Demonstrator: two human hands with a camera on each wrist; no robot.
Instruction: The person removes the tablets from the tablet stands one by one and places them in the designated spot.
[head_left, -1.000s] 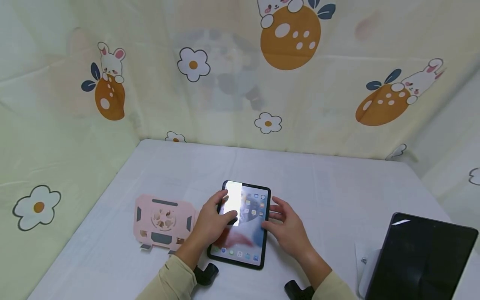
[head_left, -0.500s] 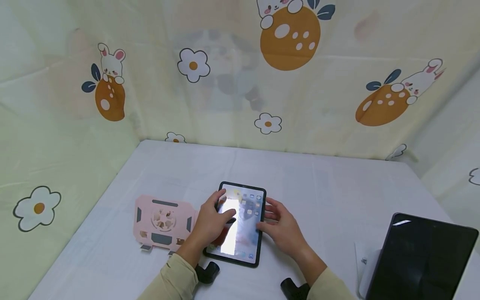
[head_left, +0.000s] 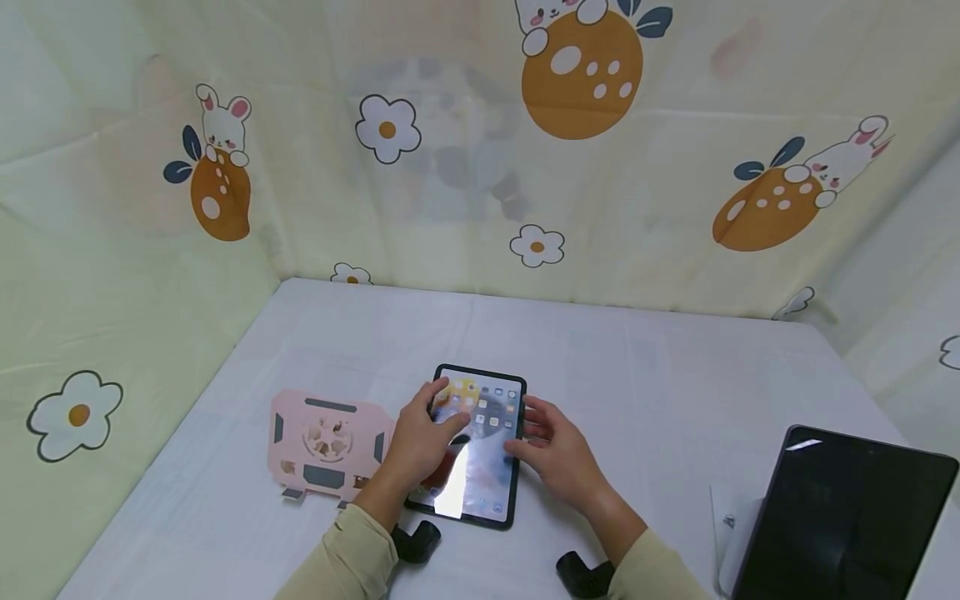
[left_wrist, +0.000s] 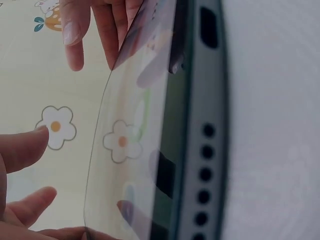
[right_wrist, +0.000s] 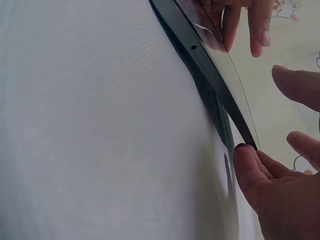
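Observation:
A tablet (head_left: 487, 467) with its screen lit and app icons showing is at the middle of the table. My left hand (head_left: 422, 437) holds its left edge, with the thumb reaching over the glass. At the right edge, my right hand (head_left: 558, 458) grips the tablet near mid-height, thumb towards the screen side. The left wrist view shows the tablet's end with its charging port and speaker holes close up. In the right wrist view, fingertips (right_wrist: 247, 157) meet the dark edge, which looks raised off the cloth. Fingers behind the tablet are partly hidden.
To the left lies a pink stand (head_left: 330, 446) with grey pads and a round cut-out, partly behind the left forearm. A larger dark-screened tablet (head_left: 847, 517) leans at the right beside a white object. White cloth (head_left: 600, 358) covers the table; patterned curtains surround it.
Both hands and the tablet have shifted slightly to the left. The bright reflection has slid down the screen, so the tablet's tilt has changed. The pink stand stays put.

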